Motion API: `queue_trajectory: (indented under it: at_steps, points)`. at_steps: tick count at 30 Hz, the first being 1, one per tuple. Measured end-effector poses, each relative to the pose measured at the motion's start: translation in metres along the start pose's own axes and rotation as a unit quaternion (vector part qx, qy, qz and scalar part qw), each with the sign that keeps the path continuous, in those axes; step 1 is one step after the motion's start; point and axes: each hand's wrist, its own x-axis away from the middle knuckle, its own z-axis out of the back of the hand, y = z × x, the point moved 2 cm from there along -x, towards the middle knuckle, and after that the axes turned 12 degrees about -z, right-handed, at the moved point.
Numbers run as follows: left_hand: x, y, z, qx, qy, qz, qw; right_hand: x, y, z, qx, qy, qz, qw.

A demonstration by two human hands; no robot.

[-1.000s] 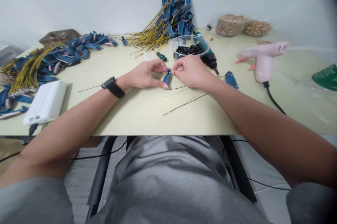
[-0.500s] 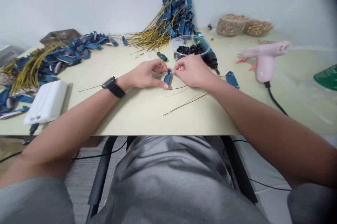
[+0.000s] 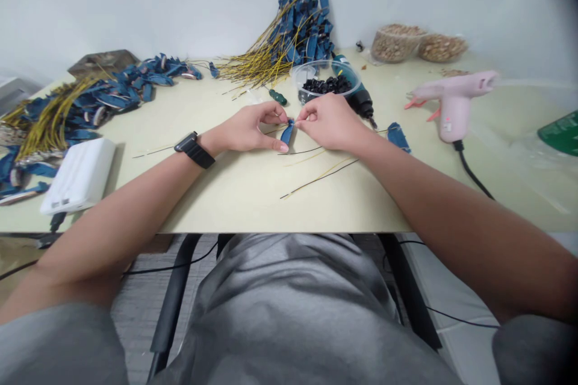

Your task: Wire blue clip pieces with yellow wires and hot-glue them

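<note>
Small marks on the white label [image 3: 447,128] on the handle of the pink glue gun [image 3: 467,88], near the right side of the worktop [image 3: 235,207], are too tiny to read, and so are the pale marks on the green object [image 3: 560,134] at the far right. The small blue piece [image 3: 287,134] is midway between the worktop's left and right sides, well back from the front edge; it is narrow, slightly curved and dark blue, with a paler spot at its upper end. The left hand [image 3: 250,127] holds it between a thumb and forefinger set apart, the thumb tip at its lower end and the forefinger near the upper. The right hand [image 3: 330,122] has thumb and forefinger pressed together at that upper end; what they pinch is too small to tell. Thin yellow and black wires [image 3: 318,178] lie toward the front edge, a second blue piece [image 3: 398,137] lies beyond the right forearm, and a clear tub [image 3: 359,81] of black bits [image 3: 321,85] stands just behind the right hand.
</note>
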Motion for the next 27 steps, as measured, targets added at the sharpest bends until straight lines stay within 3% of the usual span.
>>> queue_trajectory:
  at_steps: [27]
  points:
    - [0.0019,-0.0015,0.0045,-0.052,-0.007,-0.022,0.998,0.0038,-0.0032,0.0082,-0.008,0.014,-0.019,1.000]
